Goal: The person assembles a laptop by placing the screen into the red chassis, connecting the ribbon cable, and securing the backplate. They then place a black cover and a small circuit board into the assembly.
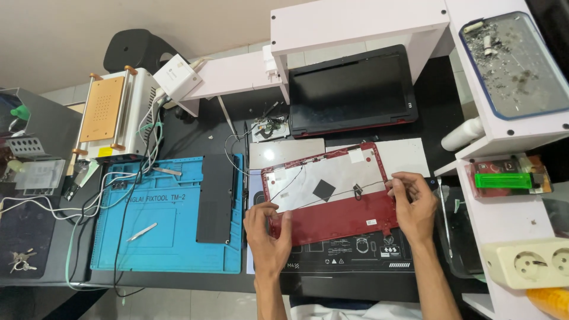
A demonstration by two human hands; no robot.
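Observation:
A red laptop lid cover (pixel 344 219) lies inner side up on a black mat (pixel 349 252), with a silver foil lining, a black square patch and thin cables running across it. My left hand (pixel 267 231) grips its left edge, thumb on the red strip. My right hand (pixel 413 204) holds its right edge, with fingers pinching near the cable end. Behind it lies a black laptop screen panel (pixel 351 92) with red trim.
A blue silicone repair mat (pixel 169 237) at left carries a black flat panel (pixel 214 198) and metal tweezers (pixel 142 231). A heating machine with an orange plate (pixel 106 109) stands far left. White shelves, a power socket strip (pixel 530 261) and a green-lidded box (pixel 504 179) stand at right.

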